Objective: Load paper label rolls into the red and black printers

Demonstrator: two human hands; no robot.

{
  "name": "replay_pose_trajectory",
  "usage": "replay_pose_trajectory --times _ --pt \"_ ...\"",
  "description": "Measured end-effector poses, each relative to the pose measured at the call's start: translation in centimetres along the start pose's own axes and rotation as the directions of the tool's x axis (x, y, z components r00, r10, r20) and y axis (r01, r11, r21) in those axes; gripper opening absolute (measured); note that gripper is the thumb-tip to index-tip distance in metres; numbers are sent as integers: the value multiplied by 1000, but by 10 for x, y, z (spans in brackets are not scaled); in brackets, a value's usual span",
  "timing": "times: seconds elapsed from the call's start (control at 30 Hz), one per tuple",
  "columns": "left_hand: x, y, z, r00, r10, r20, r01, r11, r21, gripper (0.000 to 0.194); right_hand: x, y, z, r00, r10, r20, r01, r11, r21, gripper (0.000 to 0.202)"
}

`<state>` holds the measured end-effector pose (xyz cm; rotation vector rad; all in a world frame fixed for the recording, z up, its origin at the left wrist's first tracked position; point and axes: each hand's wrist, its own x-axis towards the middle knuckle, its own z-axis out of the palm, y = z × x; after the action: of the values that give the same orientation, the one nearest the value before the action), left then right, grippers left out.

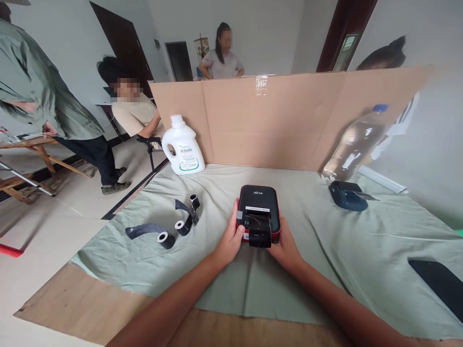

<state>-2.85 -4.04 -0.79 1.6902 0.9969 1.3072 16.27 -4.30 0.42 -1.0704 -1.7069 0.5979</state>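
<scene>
Behind the worktop's (90, 301) front edge, fingers (238, 234) of 2 hands (228, 241) squeeze the machine (258, 201), likely hard and light, by its best-gripped sides.

Forearms (173, 303) converging, left hand (230, 244) opposite right hand (287, 246) (fingers (234, 215) half-hidden)

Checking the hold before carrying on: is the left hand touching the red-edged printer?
Touching. The head view shows the left hand against the left side of the printer, its thumb overlapping the near left corner.
</scene>
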Motion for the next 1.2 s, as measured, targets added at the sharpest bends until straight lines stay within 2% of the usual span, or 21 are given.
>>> replay_pose_trajectory --times 0.33,0.6,0.77,0.97,1.1,1.2 --pt "-5 -10 -1 1000 14 3 -14 1000 1 69 -3 1 6 1000 -23 -15 24 998 58 82" --pt "-6 -9 0 1000 8 -3 -8 1000 -13 69 -5 5 5 1000 -5 29 4 999 37 79" --pt "-6 -10 0 1000 22 -13 -22 1000 -10 68 -5 4 5 1000 3 7 -3 1000 -7 86" --pt "-6 -10 -4 1000 26 -12 -26 1000 10 67 -12 15 8 999 -46 -7 44 992 -120 101" --pt "-5 -10 -6 996 30 -88 -37 997 -74 66 -14 17 7 999 -55 -2 54 987 -150 108" --pt "-4 -12 -8 983 19 -180 -49 985 -163 42 -12 10 3 998 -56 -26 50 981 -186 102"
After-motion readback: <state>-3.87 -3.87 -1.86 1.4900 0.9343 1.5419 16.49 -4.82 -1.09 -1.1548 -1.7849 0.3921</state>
